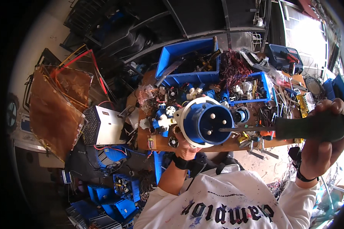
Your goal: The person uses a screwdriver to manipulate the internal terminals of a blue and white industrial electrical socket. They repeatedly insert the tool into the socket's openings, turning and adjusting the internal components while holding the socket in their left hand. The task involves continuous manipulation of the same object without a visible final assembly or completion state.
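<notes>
A blue round industrial plug with a white flange and three pale pins (202,116) is held up over the workbench by my left hand (185,149), whose fingers are mostly behind it. My right hand (321,149) grips a large dark green-handled screwdriver (309,128) held level, its metal shaft pointing left. The shaft's tip reaches to the inside of the blue plug's cup, near the pins; whether it touches is unclear. Blue and white connector parts (163,123) lie on the wooden bench (145,141) just left of the plug.
Blue bins (187,79) (250,100) with tools and parts, tangled red wire (233,65) and a drill case (279,57) crowd the bench. At left stand a white metal box (107,126) and copper-coloured sheet (55,110). More blue crates (124,208) sit low at lower left.
</notes>
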Demonstrator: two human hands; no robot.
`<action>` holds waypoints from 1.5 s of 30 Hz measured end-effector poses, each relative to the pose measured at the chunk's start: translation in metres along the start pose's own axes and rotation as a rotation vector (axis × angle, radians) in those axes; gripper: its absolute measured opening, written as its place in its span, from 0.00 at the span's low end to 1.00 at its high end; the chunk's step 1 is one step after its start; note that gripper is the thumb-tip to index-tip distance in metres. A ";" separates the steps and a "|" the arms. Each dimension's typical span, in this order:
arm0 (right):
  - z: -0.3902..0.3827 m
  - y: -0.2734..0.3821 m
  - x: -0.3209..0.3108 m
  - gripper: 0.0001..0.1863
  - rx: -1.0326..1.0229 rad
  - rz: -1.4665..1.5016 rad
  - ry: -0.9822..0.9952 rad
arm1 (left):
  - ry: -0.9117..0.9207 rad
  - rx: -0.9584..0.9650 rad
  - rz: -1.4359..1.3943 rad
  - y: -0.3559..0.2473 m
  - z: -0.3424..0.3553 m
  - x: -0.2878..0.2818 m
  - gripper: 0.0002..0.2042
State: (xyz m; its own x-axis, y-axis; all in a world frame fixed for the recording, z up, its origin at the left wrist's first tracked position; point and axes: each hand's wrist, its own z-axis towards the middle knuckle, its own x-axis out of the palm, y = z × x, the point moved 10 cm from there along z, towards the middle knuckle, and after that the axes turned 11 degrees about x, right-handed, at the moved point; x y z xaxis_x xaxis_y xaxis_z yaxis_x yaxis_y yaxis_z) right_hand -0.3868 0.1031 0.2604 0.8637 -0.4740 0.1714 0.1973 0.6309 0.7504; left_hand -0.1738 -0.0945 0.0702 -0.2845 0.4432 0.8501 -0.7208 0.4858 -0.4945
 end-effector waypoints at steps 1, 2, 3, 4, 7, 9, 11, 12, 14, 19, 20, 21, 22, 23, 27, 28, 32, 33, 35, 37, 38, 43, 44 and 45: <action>0.002 0.002 0.007 0.42 -0.016 0.004 0.050 | 0.000 -0.003 0.004 0.000 -0.001 0.000 0.53; 0.004 0.003 0.014 0.43 -0.041 0.002 0.111 | -0.004 -0.002 0.007 0.000 -0.002 -0.001 0.53; 0.006 0.005 0.021 0.42 -0.045 0.004 0.160 | -0.007 -0.002 0.012 0.000 -0.003 -0.002 0.54; 0.007 0.006 0.027 0.41 -0.049 0.007 0.209 | -0.008 -0.001 0.013 0.000 -0.004 -0.002 0.55; 0.007 0.008 0.050 0.37 0.003 -0.026 0.303 | -0.013 -0.004 0.017 0.003 -0.007 -0.005 0.57; 0.004 0.007 0.057 0.37 0.034 -0.088 0.316 | -0.009 -0.008 0.025 0.004 -0.008 -0.003 0.58; 0.005 0.008 0.068 0.37 0.037 -0.161 0.373 | -0.006 -0.009 0.028 0.005 -0.007 -0.003 0.60; 0.006 0.008 0.072 0.37 0.034 -0.199 0.392 | -0.007 -0.010 0.029 0.006 -0.008 -0.004 0.60; 0.007 0.007 0.079 0.37 0.040 -0.260 0.429 | -0.004 -0.010 0.030 0.007 -0.009 -0.005 0.62; 0.005 0.003 0.084 0.35 0.030 -0.305 0.451 | -0.073 -0.047 0.107 0.009 -0.009 -0.002 0.68; 0.004 0.003 0.085 0.35 0.026 -0.301 0.451 | -0.070 -0.049 0.099 0.010 -0.010 -0.002 0.63; 0.004 0.002 0.084 0.35 0.022 -0.292 0.449 | -0.069 -0.053 0.091 0.010 -0.011 -0.001 0.58; 0.003 0.002 0.085 0.35 0.018 -0.293 0.451 | -0.017 -0.046 0.032 0.011 -0.012 0.000 0.48; 0.003 0.002 0.085 0.35 0.014 -0.295 0.453 | 0.022 -0.039 0.019 0.011 -0.012 0.003 0.43; 0.004 0.003 0.088 0.35 0.003 -0.331 0.466 | 0.100 -0.009 0.064 0.010 -0.012 0.011 0.39; 0.004 0.003 0.087 0.35 0.003 -0.335 0.468 | 0.090 -0.006 0.056 0.012 -0.012 0.008 0.39; 0.003 0.003 0.086 0.35 0.002 -0.335 0.469 | 0.089 0.012 0.036 0.014 -0.016 0.002 0.44; 0.004 0.003 0.086 0.35 -0.004 -0.345 0.463 | 0.072 0.007 0.050 0.015 -0.016 0.003 0.48; 0.005 0.003 0.086 0.36 -0.009 -0.381 0.452 | -0.002 -0.019 0.123 0.015 -0.014 0.004 0.61; 0.006 0.004 0.087 0.37 -0.003 -0.432 0.441 | -0.026 -0.025 0.168 0.013 -0.014 0.004 0.65; 0.007 0.005 0.087 0.37 0.001 -0.461 0.433 | -0.018 -0.023 0.169 0.012 -0.015 0.003 0.65; 0.000 0.003 0.085 0.38 0.021 -0.478 0.376 | 0.071 0.038 0.117 0.008 -0.013 0.008 0.60; -0.002 0.002 0.085 0.38 0.015 -0.471 0.368 | 0.047 0.040 0.135 0.009 -0.011 0.006 0.60; -0.002 0.002 0.088 0.37 -0.002 -0.467 0.373 | 0.021 0.043 0.154 0.010 -0.009 0.003 0.59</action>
State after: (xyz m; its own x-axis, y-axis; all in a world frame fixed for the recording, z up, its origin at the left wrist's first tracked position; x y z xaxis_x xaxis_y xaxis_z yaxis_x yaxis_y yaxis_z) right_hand -0.3094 0.0645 0.2757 0.7901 -0.4541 -0.4118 0.5955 0.4089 0.6915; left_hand -0.1761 -0.0815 0.0668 -0.3808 0.5253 0.7610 -0.6965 0.3784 -0.6097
